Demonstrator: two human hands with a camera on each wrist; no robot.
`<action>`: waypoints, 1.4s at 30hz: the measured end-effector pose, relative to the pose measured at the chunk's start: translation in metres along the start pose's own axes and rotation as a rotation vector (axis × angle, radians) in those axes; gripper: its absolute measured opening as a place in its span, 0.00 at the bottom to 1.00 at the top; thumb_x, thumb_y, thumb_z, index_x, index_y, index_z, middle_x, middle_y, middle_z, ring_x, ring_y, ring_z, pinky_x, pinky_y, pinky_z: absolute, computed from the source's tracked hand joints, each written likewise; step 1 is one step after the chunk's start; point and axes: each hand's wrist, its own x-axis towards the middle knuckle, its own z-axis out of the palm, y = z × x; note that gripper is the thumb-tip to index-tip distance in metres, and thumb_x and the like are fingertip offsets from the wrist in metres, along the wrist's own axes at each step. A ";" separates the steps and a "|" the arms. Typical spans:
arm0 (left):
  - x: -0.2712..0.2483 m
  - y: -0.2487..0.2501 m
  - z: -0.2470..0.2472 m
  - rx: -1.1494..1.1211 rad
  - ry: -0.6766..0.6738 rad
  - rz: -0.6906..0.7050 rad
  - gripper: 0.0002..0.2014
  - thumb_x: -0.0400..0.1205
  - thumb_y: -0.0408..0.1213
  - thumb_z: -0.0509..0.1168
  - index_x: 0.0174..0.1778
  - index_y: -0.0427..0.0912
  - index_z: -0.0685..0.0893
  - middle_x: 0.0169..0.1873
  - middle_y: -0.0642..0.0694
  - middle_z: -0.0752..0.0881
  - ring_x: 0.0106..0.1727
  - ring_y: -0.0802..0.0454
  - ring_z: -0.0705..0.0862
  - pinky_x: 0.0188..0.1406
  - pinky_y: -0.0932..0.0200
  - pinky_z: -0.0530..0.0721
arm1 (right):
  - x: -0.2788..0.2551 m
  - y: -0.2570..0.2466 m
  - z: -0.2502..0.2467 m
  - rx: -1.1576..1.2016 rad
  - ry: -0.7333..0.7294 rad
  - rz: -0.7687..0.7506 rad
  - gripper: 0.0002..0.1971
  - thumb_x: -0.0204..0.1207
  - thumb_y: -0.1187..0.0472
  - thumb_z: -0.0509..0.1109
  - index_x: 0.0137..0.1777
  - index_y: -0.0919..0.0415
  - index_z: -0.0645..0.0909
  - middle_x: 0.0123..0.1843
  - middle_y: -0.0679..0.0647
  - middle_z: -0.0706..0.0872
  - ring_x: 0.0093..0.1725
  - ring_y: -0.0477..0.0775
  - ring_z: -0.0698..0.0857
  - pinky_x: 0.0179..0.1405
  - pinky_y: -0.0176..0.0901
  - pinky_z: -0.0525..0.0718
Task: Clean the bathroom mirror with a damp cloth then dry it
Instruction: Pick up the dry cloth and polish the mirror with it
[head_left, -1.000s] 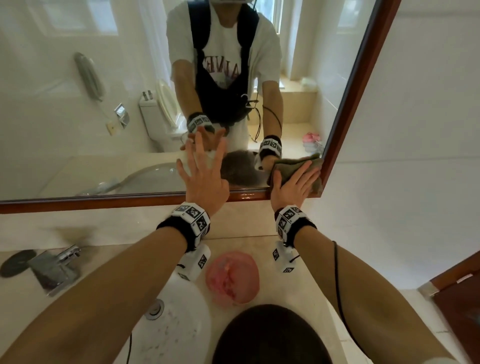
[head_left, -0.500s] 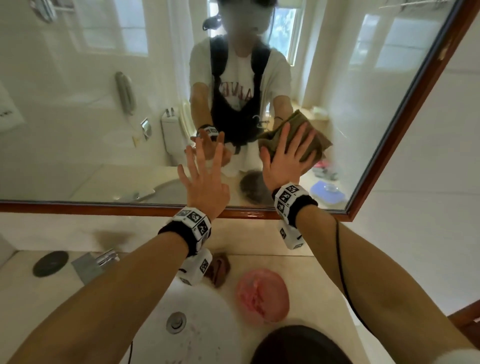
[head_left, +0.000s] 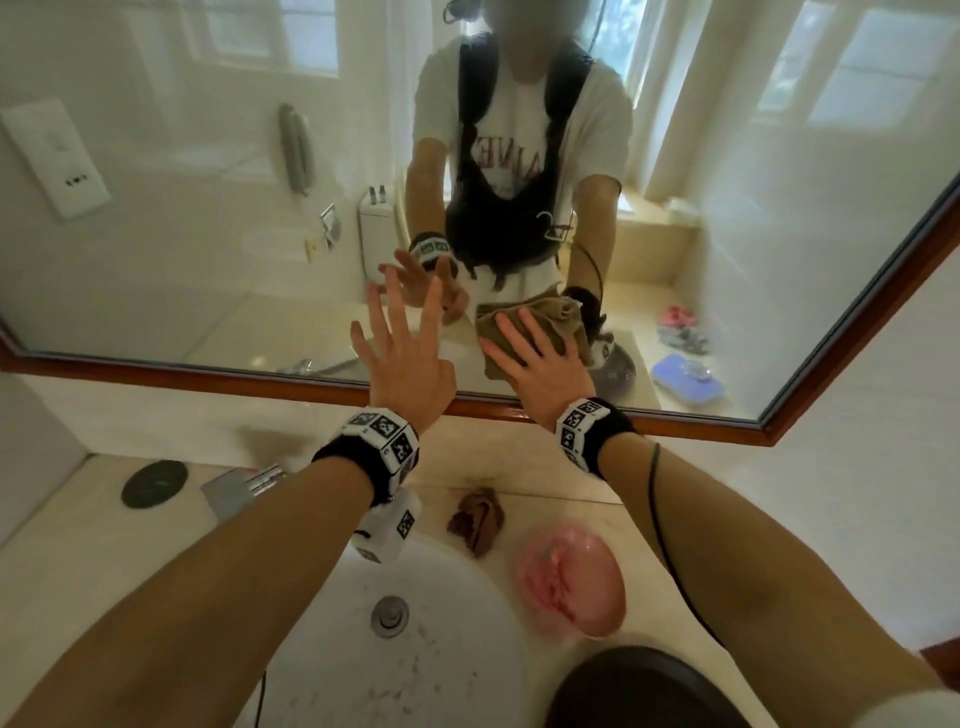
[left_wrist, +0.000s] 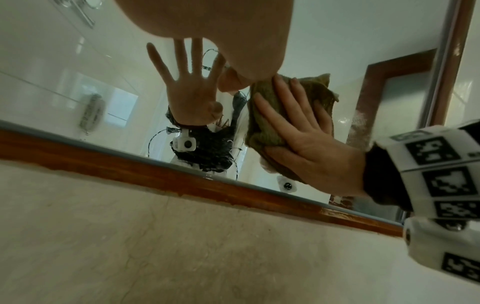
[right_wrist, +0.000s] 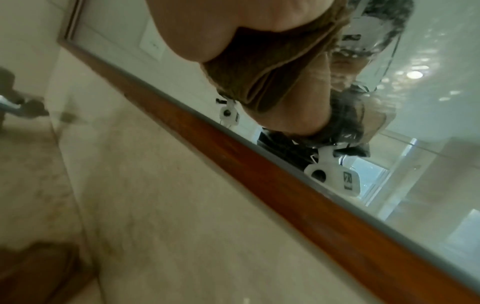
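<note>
Head view shows our right hand (head_left: 540, 364), fingers flat on the olive cloth (head_left: 545, 322), swept back down toward the mirror's (head_left: 156, 249) lower frame (wiping continues), left hand (head_left: 405, 358) splayed beside it, holding nothing.

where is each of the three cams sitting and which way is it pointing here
Head: on the person's head, looking forward and down at the mirror, sink and counter; both forearms, the left hand and right hand show.
Left wrist: under the left wrist, looking up along the mirror's wooden frame; the palm's heel and the right hand on the cloth show.
Right wrist: under the right wrist, looking along the frame; the palm's heel on the cloth shows.
Shared: all three see the cloth against the glass.
</note>
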 end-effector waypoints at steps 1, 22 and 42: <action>0.000 0.001 0.002 0.002 -0.002 0.000 0.53 0.73 0.38 0.64 0.85 0.57 0.32 0.85 0.35 0.35 0.86 0.30 0.38 0.78 0.20 0.52 | -0.006 0.007 0.001 -0.017 -0.046 -0.051 0.45 0.76 0.54 0.69 0.84 0.42 0.41 0.87 0.48 0.41 0.85 0.57 0.42 0.74 0.72 0.63; -0.013 0.078 0.023 -0.023 0.029 0.119 0.51 0.73 0.36 0.65 0.87 0.54 0.40 0.86 0.32 0.40 0.86 0.29 0.42 0.78 0.21 0.53 | -0.114 0.096 0.014 0.234 0.158 1.040 0.44 0.81 0.36 0.52 0.83 0.70 0.46 0.82 0.78 0.48 0.81 0.79 0.49 0.77 0.75 0.56; -0.026 -0.010 0.018 -0.009 -0.004 0.005 0.49 0.73 0.36 0.64 0.87 0.54 0.42 0.86 0.32 0.41 0.86 0.29 0.42 0.77 0.20 0.55 | -0.025 -0.062 0.058 0.568 0.048 1.467 0.44 0.80 0.46 0.65 0.83 0.72 0.48 0.83 0.74 0.49 0.83 0.73 0.49 0.81 0.65 0.45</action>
